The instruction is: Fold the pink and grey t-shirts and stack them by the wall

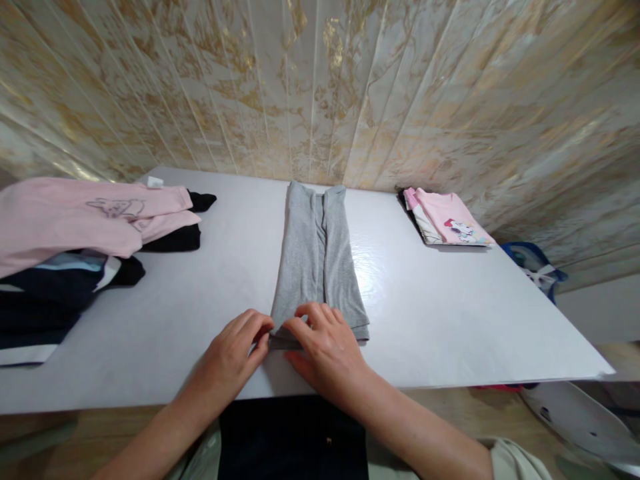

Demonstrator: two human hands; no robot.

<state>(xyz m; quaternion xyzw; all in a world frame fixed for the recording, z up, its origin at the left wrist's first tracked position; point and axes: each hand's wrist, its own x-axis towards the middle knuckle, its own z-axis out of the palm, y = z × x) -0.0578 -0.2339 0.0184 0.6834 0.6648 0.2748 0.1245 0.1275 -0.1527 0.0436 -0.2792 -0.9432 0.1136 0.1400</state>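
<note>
A grey knit garment [300, 253] lies lengthwise in the middle of the white table, its two sides folded in so that they nearly meet along the centre. At its near left corner, my left hand [235, 350] pinches the hem between thumb and fingers. My right hand [327, 347] rests over the near end, bent fingers on the cloth and thumb apart from them by the hem. It covers part of that edge, and its far fingertips are partly hidden.
Pink and dark clothes [95, 220] lie loosely heaped on the left. A folded stack with a pink printed shirt [455, 217] sits at the back right of the white table [430, 313]. Behind stands a gold-patterned curtain [300, 87]. A blue basket [535, 267] is beyond the right edge.
</note>
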